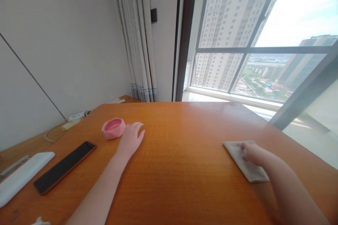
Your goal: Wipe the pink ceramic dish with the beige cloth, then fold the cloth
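My left hand (132, 136) lies beside a pink ashtray (114, 129) with angular sides. Its thumb and fingers are apart and hold nothing. The back of that hand meets the ashtray's right side in the picture; whether they touch I cannot tell. On the right half of the wooden table (171, 168), a folded light grey cloth (246, 170) rests flat. My right hand (253, 153) is closed on the cloth, with its fingers curled and partly hidden.
A dark phone (64, 167) and a white oblong case (26, 174) lie on the left. Behind them is a power strip (77, 116) by the wall. A curtain (139, 35) hangs beyond the table, and a large window (237, 49) is at the right.
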`<state>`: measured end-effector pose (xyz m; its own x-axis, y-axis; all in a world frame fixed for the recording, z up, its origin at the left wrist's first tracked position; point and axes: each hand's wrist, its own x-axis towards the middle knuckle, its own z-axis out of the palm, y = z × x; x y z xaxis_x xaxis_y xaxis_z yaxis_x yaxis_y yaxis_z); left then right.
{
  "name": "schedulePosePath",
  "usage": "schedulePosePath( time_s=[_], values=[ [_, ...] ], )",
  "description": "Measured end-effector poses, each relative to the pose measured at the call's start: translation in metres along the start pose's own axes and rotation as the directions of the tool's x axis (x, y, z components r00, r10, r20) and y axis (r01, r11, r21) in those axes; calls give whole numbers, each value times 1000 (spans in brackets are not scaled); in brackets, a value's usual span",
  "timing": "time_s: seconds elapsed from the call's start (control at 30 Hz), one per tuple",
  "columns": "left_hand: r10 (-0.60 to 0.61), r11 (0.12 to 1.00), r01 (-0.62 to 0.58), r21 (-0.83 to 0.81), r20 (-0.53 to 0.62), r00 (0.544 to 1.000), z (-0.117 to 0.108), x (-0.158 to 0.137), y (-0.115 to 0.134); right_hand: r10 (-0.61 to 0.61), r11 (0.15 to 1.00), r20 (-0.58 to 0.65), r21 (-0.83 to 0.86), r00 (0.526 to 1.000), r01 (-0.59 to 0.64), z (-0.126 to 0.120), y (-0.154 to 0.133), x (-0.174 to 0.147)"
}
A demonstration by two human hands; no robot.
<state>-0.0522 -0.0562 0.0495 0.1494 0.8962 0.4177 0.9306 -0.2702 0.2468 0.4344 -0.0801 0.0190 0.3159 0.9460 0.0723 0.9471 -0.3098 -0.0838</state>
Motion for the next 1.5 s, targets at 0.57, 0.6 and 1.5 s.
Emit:
schedulePosePath(
  time_s=[0.57,0.6,1.5],
  values=[
    [-60,996,24,90,415,908,5,-101,12,-618,739,76,396,782,546,-6,-186,-58],
    [-148,985,104,134,377,914,1,-107,-11,-607,757,94,369,789,539,-1,-185,-57],
    [21,972,35,-232,233,972,100,46,86,-548,674,-200,471,813,570,45,-242,-18]
  ],
)
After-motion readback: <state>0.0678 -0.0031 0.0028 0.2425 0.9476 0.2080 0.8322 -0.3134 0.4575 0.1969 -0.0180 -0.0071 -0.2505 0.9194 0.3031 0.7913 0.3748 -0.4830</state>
